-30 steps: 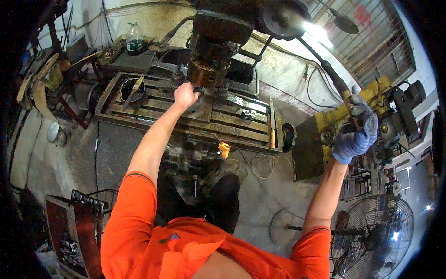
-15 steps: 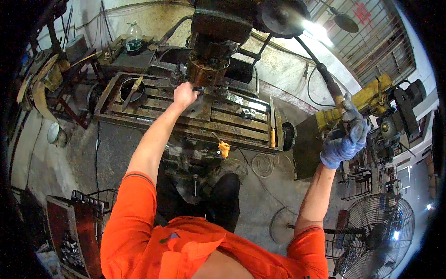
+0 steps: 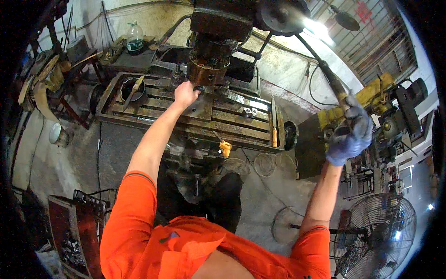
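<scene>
My bare left hand (image 3: 186, 95) is closed beneath the brown cylindrical spindle housing (image 3: 207, 67) of a large machine. Whatever its fingers hold is small and mostly hidden; a dark piece shows beside them. Below that hand lies the oily slotted machine table (image 3: 158, 111). Out to the right, my right hand (image 3: 349, 137), in a blue-grey glove, is wrapped round the end of a long lever (image 3: 332, 81) that slopes down from the machine head.
On the table are a round pan (image 3: 139, 95) with a brush (image 3: 133, 92), a small metal block (image 3: 249, 112) and a yellow-handled file (image 3: 274, 132). A yellow tool (image 3: 225, 149) sits at the front edge. A floor fan (image 3: 374, 237) stands at right, a crate (image 3: 69, 232) at left.
My gloved right hand has shifted slightly right, its fingers now curled closer round the lever end. The left hand stays at nearly the same spot under the spindle.
</scene>
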Action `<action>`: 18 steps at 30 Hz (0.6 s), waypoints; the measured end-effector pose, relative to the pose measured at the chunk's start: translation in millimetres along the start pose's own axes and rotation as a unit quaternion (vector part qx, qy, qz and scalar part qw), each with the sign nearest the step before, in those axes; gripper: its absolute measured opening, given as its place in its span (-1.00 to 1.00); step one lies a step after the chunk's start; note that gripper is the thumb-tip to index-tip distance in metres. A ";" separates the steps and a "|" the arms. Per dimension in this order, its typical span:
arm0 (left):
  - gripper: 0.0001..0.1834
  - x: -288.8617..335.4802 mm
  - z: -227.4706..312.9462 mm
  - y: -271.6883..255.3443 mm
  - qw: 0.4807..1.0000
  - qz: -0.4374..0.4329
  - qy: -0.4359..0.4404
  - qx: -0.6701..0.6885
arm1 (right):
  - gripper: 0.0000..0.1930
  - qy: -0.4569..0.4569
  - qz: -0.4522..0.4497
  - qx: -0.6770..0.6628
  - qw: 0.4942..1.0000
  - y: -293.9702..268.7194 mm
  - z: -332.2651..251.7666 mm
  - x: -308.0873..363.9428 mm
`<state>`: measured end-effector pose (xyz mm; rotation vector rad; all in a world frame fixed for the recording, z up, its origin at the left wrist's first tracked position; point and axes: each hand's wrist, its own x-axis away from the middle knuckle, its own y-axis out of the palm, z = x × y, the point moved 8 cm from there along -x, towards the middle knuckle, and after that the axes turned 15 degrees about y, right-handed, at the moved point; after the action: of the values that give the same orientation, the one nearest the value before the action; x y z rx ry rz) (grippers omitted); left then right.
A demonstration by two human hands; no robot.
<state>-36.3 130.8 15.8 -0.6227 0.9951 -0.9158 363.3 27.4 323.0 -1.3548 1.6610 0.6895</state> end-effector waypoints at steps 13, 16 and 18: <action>-0.62 33.5 8.8 -56.5 0.995 -0.018 0.093 0.021 | -0.65 0.058 0.016 -0.099 0.993 -2.6 24.7 18.4; -0.62 76.6 -16.2 -130.1 0.986 0.098 0.121 -0.055 | -0.66 0.035 0.012 -0.136 0.990 -1.7 21.1 18.1; -0.58 109.0 -46.6 -175.2 0.969 0.161 0.067 -0.172 | -0.66 0.026 0.012 -0.145 0.989 -0.9 23.3 17.6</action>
<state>-114.4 -52.0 88.1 -0.6684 1.3496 -0.5042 369.8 38.1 296.7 -1.5688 1.6661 0.9474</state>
